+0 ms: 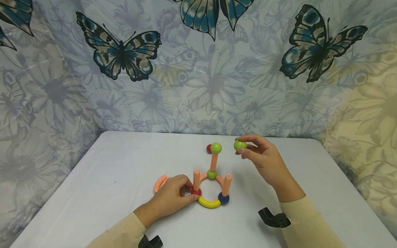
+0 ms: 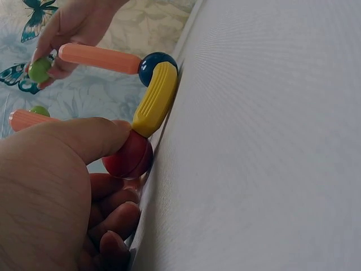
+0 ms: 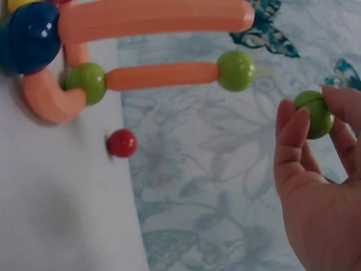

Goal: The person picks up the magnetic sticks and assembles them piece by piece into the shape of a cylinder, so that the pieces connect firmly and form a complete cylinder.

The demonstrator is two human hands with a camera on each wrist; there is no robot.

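My left hand (image 1: 173, 196) pinches a red ball (image 2: 130, 155) at the left corner of a ring built on the table. From that ball rises an orange rod (image 1: 196, 179). A yellow curved piece (image 1: 209, 202) joins it to a blue ball (image 1: 223, 198), which bears another upright orange rod (image 1: 227, 185). At the back, a green ball (image 1: 212, 174) carries a third rod (image 1: 214, 162) topped by a green ball (image 1: 216, 147). Orange curved pieces (image 3: 53, 104) link the back to the sides. Up in the air, right of that top, my right hand (image 1: 263, 158) holds a loose green ball (image 3: 316, 116) between thumb and fingertips.
A red ball (image 3: 122, 143) lies on the white table (image 1: 124, 162) behind the structure. Orange curved pieces (image 1: 160, 183) lie left of it, partly behind my left hand. Butterfly-patterned cloth (image 1: 211, 93) hangs behind the table.
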